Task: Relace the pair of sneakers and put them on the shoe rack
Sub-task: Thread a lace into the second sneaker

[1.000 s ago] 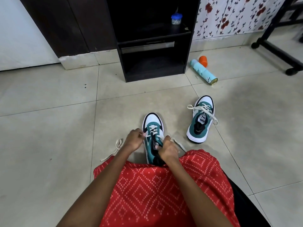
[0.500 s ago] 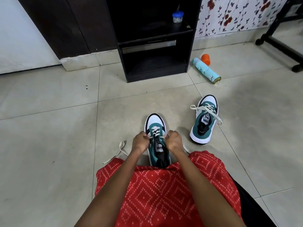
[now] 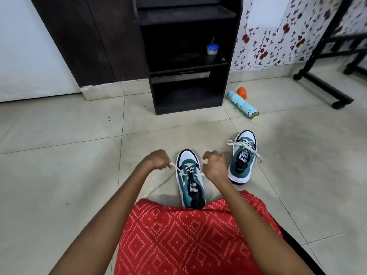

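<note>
A teal and white sneaker [image 3: 190, 181] stands on the tiled floor just in front of my red-clad lap, toe pointing away. Its white lace [image 3: 179, 171] runs out sideways from the eyelets. My left hand [image 3: 156, 160] grips the left lace end to the left of the toe. My right hand [image 3: 213, 165] grips the right lace end to the right of the shoe. The second sneaker [image 3: 242, 157] sits further right, its lace lying loose across it. The black shoe rack [image 3: 186, 56] stands against the wall beyond.
A small blue-lidded jar [image 3: 212, 49] sits on the rack's middle shelf. A light blue spray can [image 3: 243, 105] lies on the floor right of the rack beside an orange cap [image 3: 241, 92]. A black wheeled stand [image 3: 325, 90] occupies the far right.
Both hands have moved apart and away from the shoe's tongue, pulling the lace ends outward. The camera has tilted up, showing more of the rack.
</note>
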